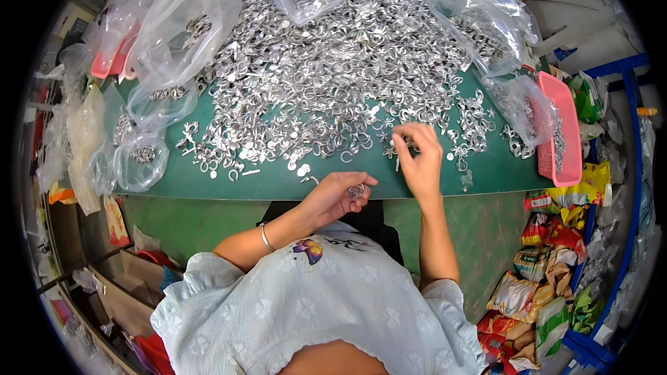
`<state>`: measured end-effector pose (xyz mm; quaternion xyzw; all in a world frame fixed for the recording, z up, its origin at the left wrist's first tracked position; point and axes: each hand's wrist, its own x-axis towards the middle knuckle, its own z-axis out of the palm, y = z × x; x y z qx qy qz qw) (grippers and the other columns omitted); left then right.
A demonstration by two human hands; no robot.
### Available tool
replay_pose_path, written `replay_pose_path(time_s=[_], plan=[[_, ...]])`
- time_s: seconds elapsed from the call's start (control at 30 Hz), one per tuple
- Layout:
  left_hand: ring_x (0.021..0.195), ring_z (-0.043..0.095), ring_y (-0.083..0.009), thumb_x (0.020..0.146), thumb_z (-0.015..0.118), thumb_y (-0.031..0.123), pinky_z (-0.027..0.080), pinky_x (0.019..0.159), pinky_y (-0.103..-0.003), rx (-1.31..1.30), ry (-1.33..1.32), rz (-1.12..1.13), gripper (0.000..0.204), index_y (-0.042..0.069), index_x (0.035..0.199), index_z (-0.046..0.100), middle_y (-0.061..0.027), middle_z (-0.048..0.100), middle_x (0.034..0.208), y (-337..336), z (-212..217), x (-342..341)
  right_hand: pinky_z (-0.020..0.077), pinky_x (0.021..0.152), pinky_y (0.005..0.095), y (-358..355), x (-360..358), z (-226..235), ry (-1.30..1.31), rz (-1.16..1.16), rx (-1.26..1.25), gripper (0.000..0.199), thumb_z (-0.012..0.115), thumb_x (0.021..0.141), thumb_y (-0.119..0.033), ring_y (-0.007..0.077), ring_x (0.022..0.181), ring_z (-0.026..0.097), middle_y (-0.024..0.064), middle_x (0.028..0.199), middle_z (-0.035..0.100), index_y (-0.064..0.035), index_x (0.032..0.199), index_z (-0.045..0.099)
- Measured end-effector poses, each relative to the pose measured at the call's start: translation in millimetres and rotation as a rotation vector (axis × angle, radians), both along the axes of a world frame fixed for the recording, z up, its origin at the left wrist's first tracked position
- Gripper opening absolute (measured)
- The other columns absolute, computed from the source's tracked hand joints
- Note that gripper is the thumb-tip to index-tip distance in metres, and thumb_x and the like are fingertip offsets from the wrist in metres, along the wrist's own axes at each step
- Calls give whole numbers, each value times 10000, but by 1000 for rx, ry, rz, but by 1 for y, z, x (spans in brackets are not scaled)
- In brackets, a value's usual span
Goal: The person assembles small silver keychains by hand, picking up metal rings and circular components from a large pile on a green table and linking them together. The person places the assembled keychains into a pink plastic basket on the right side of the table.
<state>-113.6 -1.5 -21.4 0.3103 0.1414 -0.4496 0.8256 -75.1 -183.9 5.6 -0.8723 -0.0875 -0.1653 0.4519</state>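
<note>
Green table (191, 182) | left fingers (358, 205) curled round silvery pieces (356, 191) | right fingers (422, 135) nearly pinched, hold unclear

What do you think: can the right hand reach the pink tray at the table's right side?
Probably yes: small metal pieces and green tabletop lie between the right hand and the pink tray, though a clear bag overlaps its left side.

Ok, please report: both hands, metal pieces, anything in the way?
Left hand curled around metal pieces. Right hand at near edge of pile, grip unclear. Plastic bags apart from hands.
</note>
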Motion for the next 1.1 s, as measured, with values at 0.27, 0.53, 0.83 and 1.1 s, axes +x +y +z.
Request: replay_pose_path(time_s=[0.27, 0.53, 0.83, 1.1], plan=[[529, 449, -84, 841, 491, 69, 384, 489, -194, 111, -230, 40, 224, -8, 1043, 551, -50, 561, 820, 23, 7, -10, 348, 736, 359, 12, 21, -18, -56, 69, -554, 150, 595, 703, -29, 255, 855, 473, 91, 907, 517, -36, 852, 596], [495, 548, -163, 763, 601, 76, 458, 485, -273, 1384, -1201, 190, 428, 153, 1175, 511, -72, 442, 1261, 50, 22, 0, 262, 956, 470, 68, 25, -5, -18, 435, -415, 471, 696, 683, -206, 327, 1170, 350, 107, 1223, 424, -108, 1118, 543], [529, 580, -200, 739, 648, 120, 459, 494, -310, 1624, -1286, 137, 139, 110, 871, 605, 10, 542, 1142, 97, 4, 14, 238, 948, 492, 27, 24, -13, -131, 173, -599, 186, 591, 702, -42, 283, 1094, 436, 82, 1071, 507, -89, 881, 576], [536, 577, -223, 731, 655, 121, 454, 500, -327, 1581, -1156, 269, 138, 86, 849, 592, 2, 538, 1103, 111, 10, 13, 353, 801, 371, 75, 21, -3, -124, 207, -319, 194, 617, 706, -32, 271, 932, 482, 98, 942, 540, -48, 895, 577]])
